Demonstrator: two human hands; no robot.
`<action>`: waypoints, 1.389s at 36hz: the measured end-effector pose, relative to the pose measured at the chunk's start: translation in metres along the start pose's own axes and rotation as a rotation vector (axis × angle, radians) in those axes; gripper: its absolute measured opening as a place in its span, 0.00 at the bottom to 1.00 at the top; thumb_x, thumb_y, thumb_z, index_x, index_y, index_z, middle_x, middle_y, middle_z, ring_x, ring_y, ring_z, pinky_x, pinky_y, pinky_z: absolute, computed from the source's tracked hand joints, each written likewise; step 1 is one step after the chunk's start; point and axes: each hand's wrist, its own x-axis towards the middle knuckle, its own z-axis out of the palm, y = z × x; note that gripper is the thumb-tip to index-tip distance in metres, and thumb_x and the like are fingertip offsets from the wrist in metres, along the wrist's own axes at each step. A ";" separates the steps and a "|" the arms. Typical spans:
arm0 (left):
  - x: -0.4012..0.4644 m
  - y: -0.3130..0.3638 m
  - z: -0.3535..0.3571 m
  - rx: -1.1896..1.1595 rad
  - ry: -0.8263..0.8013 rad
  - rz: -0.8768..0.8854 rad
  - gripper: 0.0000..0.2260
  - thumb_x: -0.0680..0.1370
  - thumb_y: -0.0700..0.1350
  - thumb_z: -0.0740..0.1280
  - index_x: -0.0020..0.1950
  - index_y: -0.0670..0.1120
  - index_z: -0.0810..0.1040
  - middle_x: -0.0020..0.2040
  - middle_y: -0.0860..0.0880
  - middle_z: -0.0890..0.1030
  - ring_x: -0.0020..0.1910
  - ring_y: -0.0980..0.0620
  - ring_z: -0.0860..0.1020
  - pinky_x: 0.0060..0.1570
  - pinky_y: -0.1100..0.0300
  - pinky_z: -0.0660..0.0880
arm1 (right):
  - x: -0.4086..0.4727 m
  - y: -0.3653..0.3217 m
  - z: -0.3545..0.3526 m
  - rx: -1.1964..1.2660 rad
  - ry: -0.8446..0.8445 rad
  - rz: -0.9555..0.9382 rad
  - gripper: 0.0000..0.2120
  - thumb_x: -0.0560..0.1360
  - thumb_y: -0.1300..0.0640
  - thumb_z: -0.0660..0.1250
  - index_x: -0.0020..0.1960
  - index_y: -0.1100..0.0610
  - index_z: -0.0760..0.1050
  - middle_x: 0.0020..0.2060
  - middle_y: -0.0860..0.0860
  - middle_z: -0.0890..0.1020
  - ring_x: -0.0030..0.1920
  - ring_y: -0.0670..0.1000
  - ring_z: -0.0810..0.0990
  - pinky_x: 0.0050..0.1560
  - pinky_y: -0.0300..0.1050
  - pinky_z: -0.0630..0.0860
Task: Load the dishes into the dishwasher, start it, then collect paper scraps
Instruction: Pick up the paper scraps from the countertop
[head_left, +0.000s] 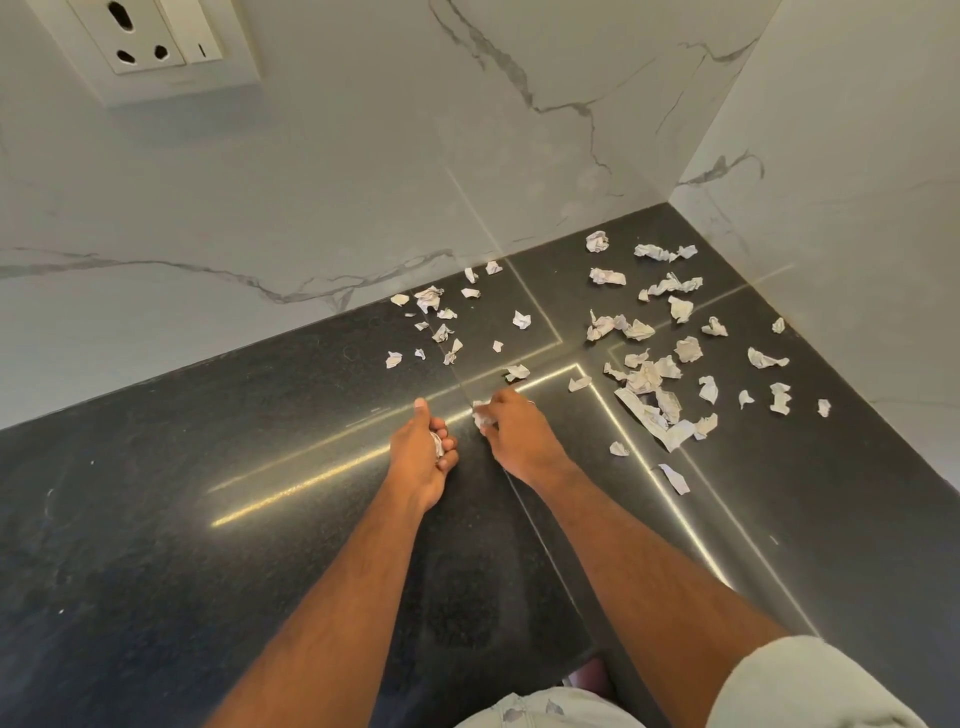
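Observation:
Several crumpled white paper scraps (647, 376) lie scattered over the black stone countertop (208, 519), mostly in its far right corner. My left hand (421, 457) is cupped palm-up above the counter with its fingers curled round collected scraps (438, 442). Just to its right, my right hand (514, 431) pinches a small paper scrap (482, 413) at its fingertips, close to the counter surface. A smaller cluster of scraps (441, 322) lies beyond both hands near the back wall. No dishwasher or dishes are in view.
White marble-patterned walls (311, 208) close the counter at the back and right, forming a corner. A white power socket (150, 36) is set in the back wall at upper left. The counter's front edge runs near the bottom of the view.

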 end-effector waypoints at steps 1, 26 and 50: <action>0.000 0.000 0.001 -0.004 0.000 -0.003 0.17 0.85 0.54 0.60 0.43 0.43 0.71 0.33 0.49 0.69 0.27 0.55 0.67 0.20 0.64 0.59 | 0.000 0.001 0.004 -0.041 0.003 -0.010 0.11 0.79 0.59 0.66 0.59 0.57 0.81 0.52 0.54 0.78 0.51 0.56 0.80 0.53 0.51 0.78; 0.014 0.001 0.003 0.000 -0.023 0.010 0.14 0.84 0.52 0.63 0.44 0.43 0.71 0.34 0.47 0.71 0.25 0.56 0.67 0.19 0.66 0.59 | 0.006 -0.009 -0.030 0.506 0.020 0.056 0.10 0.73 0.54 0.75 0.53 0.49 0.84 0.48 0.46 0.76 0.44 0.46 0.75 0.48 0.37 0.72; 0.015 0.018 0.008 -0.023 0.000 0.054 0.16 0.83 0.54 0.62 0.51 0.41 0.74 0.36 0.46 0.73 0.28 0.54 0.71 0.22 0.64 0.62 | 0.025 -0.031 -0.022 1.140 0.014 0.224 0.08 0.72 0.65 0.75 0.50 0.62 0.83 0.42 0.54 0.86 0.43 0.49 0.84 0.47 0.40 0.81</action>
